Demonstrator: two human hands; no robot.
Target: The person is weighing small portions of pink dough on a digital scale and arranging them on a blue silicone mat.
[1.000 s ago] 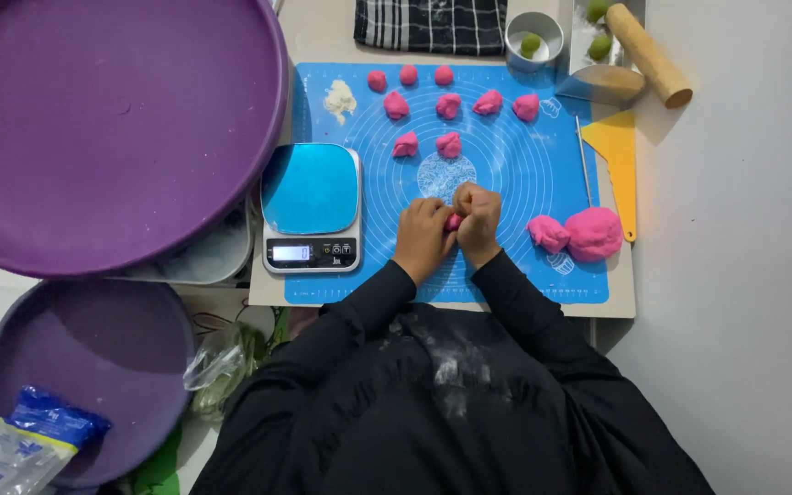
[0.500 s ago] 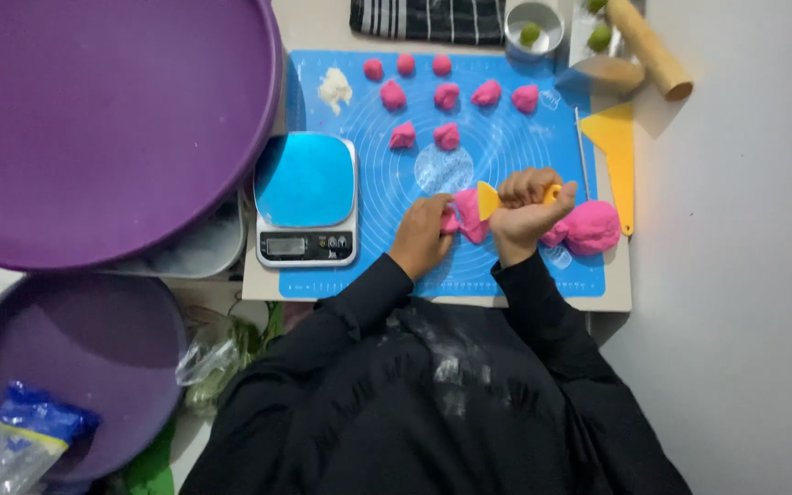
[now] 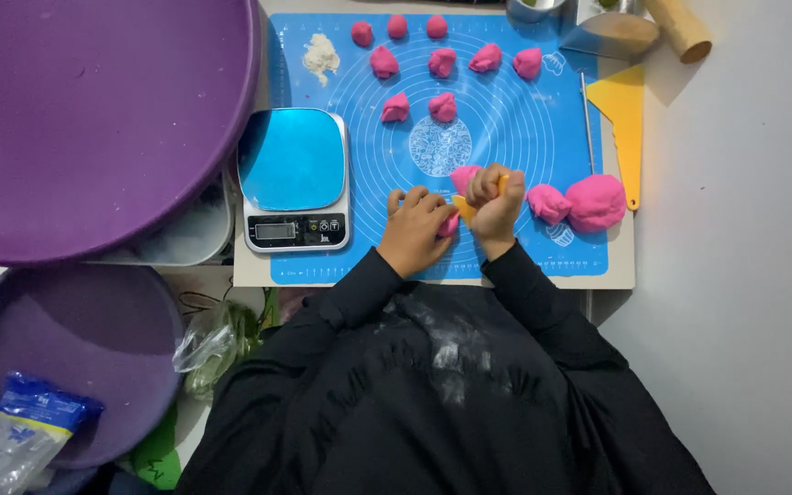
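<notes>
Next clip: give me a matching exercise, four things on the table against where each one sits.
Things:
1. scale
2. yellow scraper
3. big pink dough lump
4. flour pile

Places:
A. top left corner of the blue mat
B. right edge of the mat
C. left of the mat, beside the purple bowl
D. on the mat, just right of the right hand

Pairs: 1-C, 2-B, 3-D, 4-A

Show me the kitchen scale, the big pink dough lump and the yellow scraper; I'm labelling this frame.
kitchen scale (image 3: pixel 291 172), head view, blue weighing plate.
big pink dough lump (image 3: pixel 596 202), head view, its middle.
yellow scraper (image 3: pixel 624 117), head view, flat blade.
</notes>
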